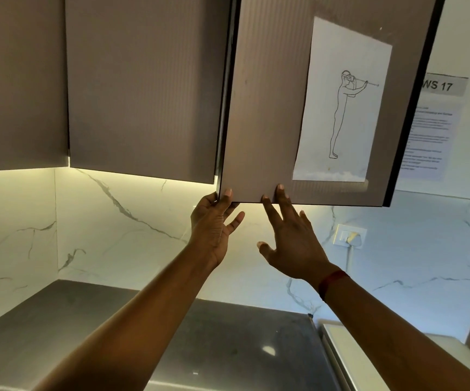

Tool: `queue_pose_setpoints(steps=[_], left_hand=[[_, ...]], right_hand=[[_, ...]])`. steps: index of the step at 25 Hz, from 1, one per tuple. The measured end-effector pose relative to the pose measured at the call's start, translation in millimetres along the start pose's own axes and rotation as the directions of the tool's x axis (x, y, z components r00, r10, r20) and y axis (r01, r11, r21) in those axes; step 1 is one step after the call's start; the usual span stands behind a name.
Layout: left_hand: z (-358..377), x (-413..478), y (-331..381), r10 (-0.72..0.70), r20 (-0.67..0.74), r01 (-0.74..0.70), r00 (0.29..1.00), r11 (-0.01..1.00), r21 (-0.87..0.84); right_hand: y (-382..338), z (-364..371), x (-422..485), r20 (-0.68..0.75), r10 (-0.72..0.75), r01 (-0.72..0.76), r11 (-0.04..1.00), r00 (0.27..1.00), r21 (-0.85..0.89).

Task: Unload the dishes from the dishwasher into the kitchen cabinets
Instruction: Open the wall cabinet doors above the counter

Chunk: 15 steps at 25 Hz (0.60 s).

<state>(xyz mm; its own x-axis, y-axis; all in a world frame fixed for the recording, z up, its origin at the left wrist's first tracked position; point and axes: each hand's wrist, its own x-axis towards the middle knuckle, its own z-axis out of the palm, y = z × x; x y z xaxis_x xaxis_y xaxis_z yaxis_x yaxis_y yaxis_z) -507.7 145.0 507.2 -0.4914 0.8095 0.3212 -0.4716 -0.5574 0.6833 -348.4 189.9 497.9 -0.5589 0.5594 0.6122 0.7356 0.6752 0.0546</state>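
The cabinet door point(270, 122) hangs above the counter point(228, 334), swung out a bit, hiding the inside (its top is cut off). The left hand point(212, 224) grips its bottom corner. The right hand point(293, 238) touches its bottom edge with straight fingers.

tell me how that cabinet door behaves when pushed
The cabinet door looks thick and flat, so probably stiff, swinging as one piece. Its smooth face may let the right hand slip; the left hand gripping its corner looks surer.
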Motion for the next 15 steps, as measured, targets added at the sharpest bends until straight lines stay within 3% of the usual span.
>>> queue_pose_setpoints(steps=[9,13,15], left_hand=[[41.0,-97.6,5.7,0.105,-0.056,-0.092,0.993,0.975,0.203],[59.2,-131.3,5.4,0.145,-0.044,-0.127,0.988,0.949,0.288],[67.4,-144.4,2.1,0.185,-0.053,-0.153,0.981,0.919,0.364]], right_hand=[[-17.5,-49.3,-81.2,0.046,-0.016,0.010,0.992,0.999,0.126],[-27.0,-90.3,-103.8,-0.217,-0.030,0.074,0.977,0.976,0.199],[-27.2,-112.7,-106.5,-0.327,-0.069,0.122,0.982,0.943,0.146]])
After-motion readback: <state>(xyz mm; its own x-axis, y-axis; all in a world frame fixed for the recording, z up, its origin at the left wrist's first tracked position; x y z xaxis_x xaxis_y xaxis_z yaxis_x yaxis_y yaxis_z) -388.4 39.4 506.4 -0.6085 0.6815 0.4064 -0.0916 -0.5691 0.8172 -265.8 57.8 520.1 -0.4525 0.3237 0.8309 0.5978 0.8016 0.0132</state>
